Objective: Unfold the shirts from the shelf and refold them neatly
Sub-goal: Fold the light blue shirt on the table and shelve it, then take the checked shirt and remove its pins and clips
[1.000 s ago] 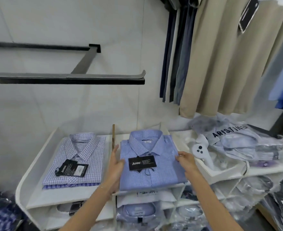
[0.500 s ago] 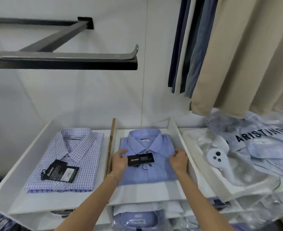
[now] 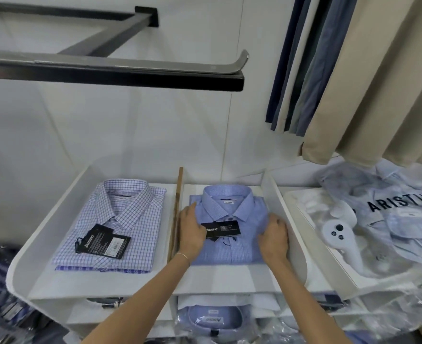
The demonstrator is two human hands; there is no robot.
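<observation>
White shelf (image 3: 229, 276) compartments sit against a pale wall. We see the folded blue shirt (image 3: 229, 247) in the middle compartment, collar toward the wall, black tag (image 3: 221, 229) on its chest. Our left hand (image 3: 191, 232) and right hand (image 3: 274, 235) lie flat on its side edges, fingers relaxed. A wooden divider (image 3: 176, 212) borders the left; a white wall (image 3: 283, 219) borders the right. Bare shelf shows in front of the shirt.

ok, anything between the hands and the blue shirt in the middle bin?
Nothing visible. The left hand and right hand both lie right on the blue shirt, one at each side edge. The left hand's fingers overlap the end of the black tag. The wooden divider stands just outside the left hand.
</observation>
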